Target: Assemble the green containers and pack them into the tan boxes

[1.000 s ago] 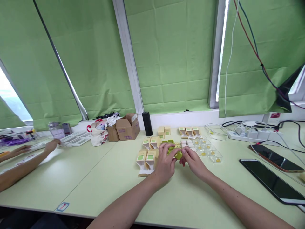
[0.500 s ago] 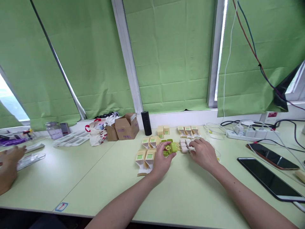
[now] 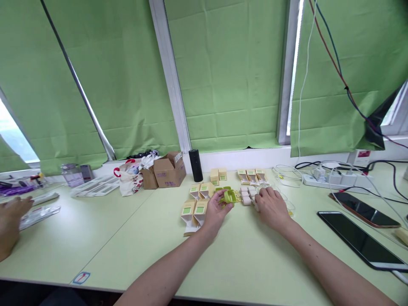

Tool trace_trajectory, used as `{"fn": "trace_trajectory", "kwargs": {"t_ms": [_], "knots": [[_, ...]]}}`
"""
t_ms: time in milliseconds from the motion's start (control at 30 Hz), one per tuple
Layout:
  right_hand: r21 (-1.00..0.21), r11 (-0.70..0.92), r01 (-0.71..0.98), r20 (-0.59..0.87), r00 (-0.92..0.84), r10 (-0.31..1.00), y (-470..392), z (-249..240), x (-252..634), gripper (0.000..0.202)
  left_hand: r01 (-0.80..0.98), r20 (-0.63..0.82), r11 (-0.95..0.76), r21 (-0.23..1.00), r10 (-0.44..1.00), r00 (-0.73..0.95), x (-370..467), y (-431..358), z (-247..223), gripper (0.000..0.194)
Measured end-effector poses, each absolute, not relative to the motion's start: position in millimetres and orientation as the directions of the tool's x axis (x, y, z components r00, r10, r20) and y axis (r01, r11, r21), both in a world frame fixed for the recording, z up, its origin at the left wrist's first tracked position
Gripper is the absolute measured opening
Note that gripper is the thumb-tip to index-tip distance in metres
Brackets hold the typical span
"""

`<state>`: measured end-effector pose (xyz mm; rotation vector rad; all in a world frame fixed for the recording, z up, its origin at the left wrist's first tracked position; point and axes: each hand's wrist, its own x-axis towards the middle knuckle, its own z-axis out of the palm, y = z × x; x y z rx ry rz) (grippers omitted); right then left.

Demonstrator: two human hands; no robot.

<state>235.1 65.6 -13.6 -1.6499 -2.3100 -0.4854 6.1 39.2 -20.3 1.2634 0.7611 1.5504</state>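
Observation:
My left hand point(image 3: 217, 212) grips a small green case point(image 3: 230, 196) between thumb and fingers, its hollow side facing up. More green cases point(image 3: 225, 188) lie just behind it on the table. My right hand point(image 3: 272, 208) is closed at the right of a cluster of small white blocks point(image 3: 245, 196), with its fingertips around one white block that they mostly cover. Small yellow pieces point(image 3: 237, 195) lie between the green cases and the white blocks. Left of my left hand stand several opened small cartons point(image 3: 188, 210) with green squares on them.
Behind are more small cartons point(image 3: 251, 176), a black cylinder point(image 3: 195, 165) and a cardboard box point(image 3: 170, 171). To the right lie two phones point(image 3: 360, 236), cables and a power strip point(image 3: 338, 182). Another person's hand point(image 3: 14, 216) is at the far left.
The green case in my left hand has turned so that its hollow shows. My right hand's fingers have moved slightly down and closed at the white blocks.

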Motion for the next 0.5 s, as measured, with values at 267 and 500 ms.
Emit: {"fn": "trace_trajectory", "kwargs": {"t_ms": [267, 500], "knots": [[-0.353, 0.424, 0.834, 0.544, -0.186, 0.818, 65.2, -7.8, 231.6, 0.017, -0.272, 0.394, -0.383, 0.883, 0.919, -0.013, 6.1, 37.0, -16.5, 0.062], [-0.937, 0.218, -0.274, 0.273, -0.18, 0.945, 64.4, -7.4, 217.5, 0.039, -0.273, 0.405, -0.396, 0.877, 0.914, -0.024, 6.4, 38.4, -17.2, 0.065]]}}
